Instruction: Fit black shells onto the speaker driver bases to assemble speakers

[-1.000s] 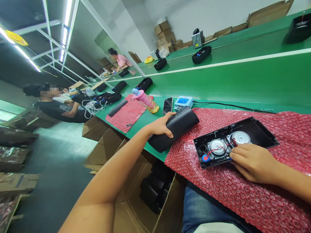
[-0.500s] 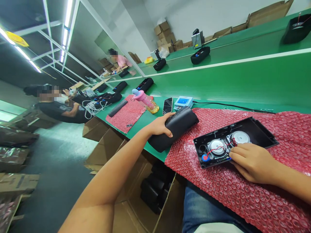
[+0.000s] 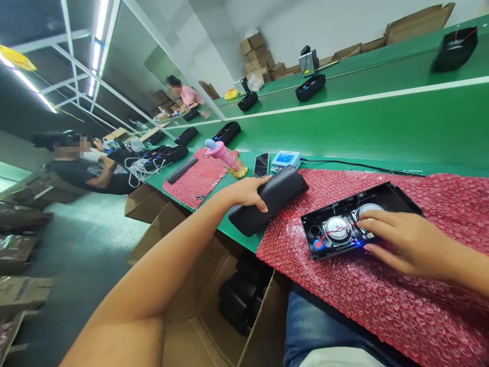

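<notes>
My left hand (image 3: 248, 192) is wrapped over the end of a black speaker housing (image 3: 275, 199) that lies across the edge of the red bubble wrap (image 3: 382, 300). An open black speaker shell (image 3: 389, 196) with two round drivers and red wires rests on the wrap. My right hand (image 3: 401, 239) lies over its near edge, fingers spread across the right driver. A small blue light glows at the shell's front edge.
A green conveyor belt (image 3: 382, 122) runs behind the wrap, carrying more black housings. A phone (image 3: 262, 164), a small blue-screen device (image 3: 286, 160) and a pink bottle (image 3: 225, 155) stand near. An open carton (image 3: 229, 306) with black parts is below. Other people work at the left.
My right hand has moved up from the shell's near edge onto the right driver, and a blue light shows there now. The left hand keeps its grip on the housing.
</notes>
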